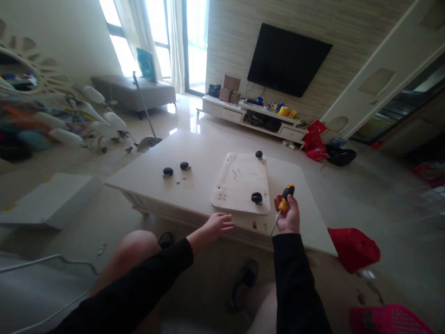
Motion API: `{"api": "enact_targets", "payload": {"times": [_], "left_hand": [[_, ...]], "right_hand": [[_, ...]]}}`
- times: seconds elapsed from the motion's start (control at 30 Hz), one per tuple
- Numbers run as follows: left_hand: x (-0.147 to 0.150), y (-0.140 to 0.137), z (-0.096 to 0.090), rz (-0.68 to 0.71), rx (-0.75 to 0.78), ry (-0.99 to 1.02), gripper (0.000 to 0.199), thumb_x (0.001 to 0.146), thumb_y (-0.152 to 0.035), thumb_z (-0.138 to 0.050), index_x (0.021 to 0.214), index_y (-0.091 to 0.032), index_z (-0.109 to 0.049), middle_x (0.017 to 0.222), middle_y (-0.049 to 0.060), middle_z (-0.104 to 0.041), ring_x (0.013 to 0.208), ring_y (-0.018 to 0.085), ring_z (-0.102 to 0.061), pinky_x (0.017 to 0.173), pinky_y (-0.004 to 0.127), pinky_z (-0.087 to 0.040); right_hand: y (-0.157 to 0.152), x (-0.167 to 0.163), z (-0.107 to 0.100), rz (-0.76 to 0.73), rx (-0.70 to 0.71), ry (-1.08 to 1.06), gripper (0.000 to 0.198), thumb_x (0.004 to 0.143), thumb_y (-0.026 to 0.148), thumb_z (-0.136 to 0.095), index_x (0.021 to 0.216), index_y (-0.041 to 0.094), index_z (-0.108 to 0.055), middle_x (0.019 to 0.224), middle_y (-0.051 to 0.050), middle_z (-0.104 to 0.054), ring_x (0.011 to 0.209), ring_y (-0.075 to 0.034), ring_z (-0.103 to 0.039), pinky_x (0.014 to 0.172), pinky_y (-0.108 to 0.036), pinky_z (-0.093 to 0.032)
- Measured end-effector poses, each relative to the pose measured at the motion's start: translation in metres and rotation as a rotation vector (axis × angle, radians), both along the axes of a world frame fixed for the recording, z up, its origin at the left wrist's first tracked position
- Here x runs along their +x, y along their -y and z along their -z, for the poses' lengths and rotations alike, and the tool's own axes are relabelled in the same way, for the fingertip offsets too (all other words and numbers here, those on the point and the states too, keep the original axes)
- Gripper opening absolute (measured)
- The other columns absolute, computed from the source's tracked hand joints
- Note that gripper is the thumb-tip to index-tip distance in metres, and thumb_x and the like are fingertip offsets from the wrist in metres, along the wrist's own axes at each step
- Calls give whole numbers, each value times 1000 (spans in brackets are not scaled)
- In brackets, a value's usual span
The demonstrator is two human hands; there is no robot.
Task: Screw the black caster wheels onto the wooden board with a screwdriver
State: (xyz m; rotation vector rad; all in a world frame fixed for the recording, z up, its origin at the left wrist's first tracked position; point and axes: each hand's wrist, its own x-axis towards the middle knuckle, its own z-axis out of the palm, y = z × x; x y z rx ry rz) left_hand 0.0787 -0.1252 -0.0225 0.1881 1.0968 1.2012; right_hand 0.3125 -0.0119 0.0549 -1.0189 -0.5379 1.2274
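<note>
A screwdriver [283, 204] with an orange and black handle is gripped in my right hand [291, 215], its shaft pointing down toward me. My left hand [217, 225] is empty, fingers stretched out, just off the near edge of a white board [239, 185]. Two black caster wheels stand at that board's right corners, a far caster [259, 154] and a near caster [256, 198]. Several small screws [235, 175] lie on the board's middle. To the left, two loose casters, one [168, 172] nearer and another [184, 165], rest on the table with small screws beside them.
The white table [198, 195] extends before my knees. A red bag or bin [354, 249] is by its right corner, and a pink basket [389, 320] at lower right. A low TV cabinet [222, 110] stands beyond. White boxes [48, 199] lie on the left floor.
</note>
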Motion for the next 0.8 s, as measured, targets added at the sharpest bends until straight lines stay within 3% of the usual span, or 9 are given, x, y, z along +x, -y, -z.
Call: {"api": "enact_targets", "payload": {"times": [0.17,0.3,0.4,0.57,0.8], "left_hand": [[26,-55,35,-71,-98,59,28,80,-19,-89,93,-15,-65,102,15,-73,88,26,-77,80,40,-66],[45,-73,48,-208,-171,80,23,87,-11,-80,94,-18,-59,101,9,-73,82,16,-73,81,33,-65],[56,-76,48,-229,-183,122,27,86,-10,-82,97,-18,-59,101,9,-75,82,17,-74,82,35,-66],[58,-71,44,-172,-168,163,26,86,-9,-81,98,-16,-59,101,13,-77,86,22,-78,85,39,-67],[38,-59,41,-108,-161,116,31,83,-13,-86,97,-16,-59,94,15,-76,81,26,-80,83,43,-67]], "right_hand": [[-21,14,31,-23,-102,149,49,64,39,-87,101,23,-60,83,4,-70,74,-15,-75,73,-34,-67],[-26,25,52,-12,-204,303,55,56,38,-89,101,23,-61,79,7,-68,62,-11,-69,51,-21,-54],[-26,29,69,-6,-272,420,58,52,42,-92,97,21,-62,73,7,-66,55,-9,-62,41,-17,-42],[-24,23,89,14,-301,537,66,43,45,-96,95,19,-63,73,5,-68,49,-7,-53,39,-19,-38],[-19,12,89,98,-296,580,74,37,45,-97,97,20,-60,69,7,-65,49,-8,-52,41,-20,-38]]}}
